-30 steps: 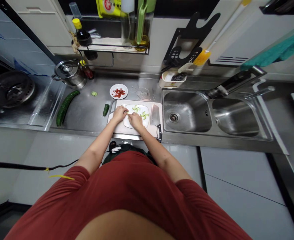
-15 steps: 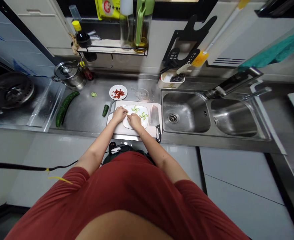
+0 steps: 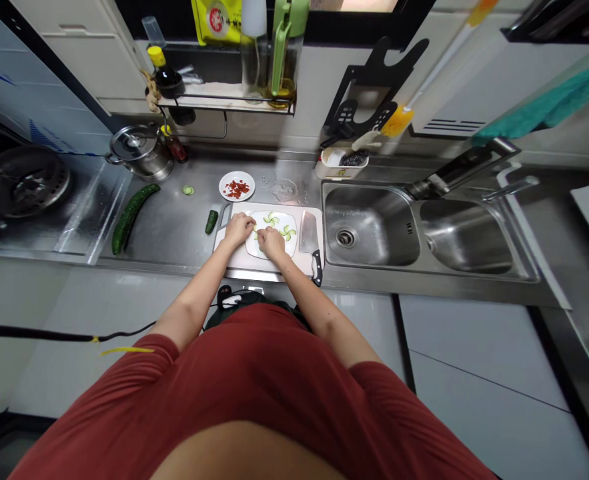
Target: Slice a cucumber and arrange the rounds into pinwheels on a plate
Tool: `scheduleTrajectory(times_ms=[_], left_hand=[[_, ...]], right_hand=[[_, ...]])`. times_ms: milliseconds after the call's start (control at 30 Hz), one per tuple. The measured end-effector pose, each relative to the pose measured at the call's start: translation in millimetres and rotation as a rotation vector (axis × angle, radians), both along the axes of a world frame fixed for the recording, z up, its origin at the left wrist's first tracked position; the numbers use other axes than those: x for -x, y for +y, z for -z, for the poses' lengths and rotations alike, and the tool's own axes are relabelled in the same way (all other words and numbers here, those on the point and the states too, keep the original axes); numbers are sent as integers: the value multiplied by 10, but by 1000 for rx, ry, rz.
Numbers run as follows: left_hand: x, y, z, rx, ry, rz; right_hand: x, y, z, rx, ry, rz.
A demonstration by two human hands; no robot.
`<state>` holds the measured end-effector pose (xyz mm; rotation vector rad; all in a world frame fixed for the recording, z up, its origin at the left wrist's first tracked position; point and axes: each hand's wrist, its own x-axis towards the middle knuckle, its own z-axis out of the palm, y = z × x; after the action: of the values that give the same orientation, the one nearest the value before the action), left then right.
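A white plate (image 3: 291,248) lies on a pale cutting board (image 3: 237,272), with thin cucumber slices (image 3: 287,233) fanned out in small pinwheels. Over the plate's left part, my left hand (image 3: 239,230) is closed in a pinch at a small pale-green cucumber slice. My right hand (image 3: 272,244) reaches in from the other side, fingertips pinched at the same spot, almost touching the left. My fingers cover most of that slice. To the right of the plate rests a kitchen knife (image 3: 309,230), its black handle towards me.
A cucumber stub (image 3: 211,221) and a whole cucumber (image 3: 133,217) lie left of the board. Behind stand a small plate (image 3: 223,193) of chopped red pieces and a steel pot (image 3: 144,157). On the right is a double sink (image 3: 374,223); a bottle shelf (image 3: 224,100) overhangs the back.
The view has shifted slightly. Both hands stay at nearly the same place over the plate, with small finger movements, and a bit more green shows beside my right fingertips.
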<state>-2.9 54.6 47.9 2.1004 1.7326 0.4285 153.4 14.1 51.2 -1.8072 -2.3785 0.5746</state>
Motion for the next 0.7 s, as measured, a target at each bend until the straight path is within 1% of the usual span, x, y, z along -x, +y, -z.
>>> scheduleTrajectory(times_ms=[300, 567, 700], left_hand=[[-24, -19, -6, 37, 20, 6], [-47, -42, -57, 59, 102, 5], [-60, -44, -51, 52, 122, -2]], right_hand=[[36, 4, 0, -2, -40, -43], [54, 44, -23, 5, -41, -46], [49, 68, -24, 13, -8, -33]])
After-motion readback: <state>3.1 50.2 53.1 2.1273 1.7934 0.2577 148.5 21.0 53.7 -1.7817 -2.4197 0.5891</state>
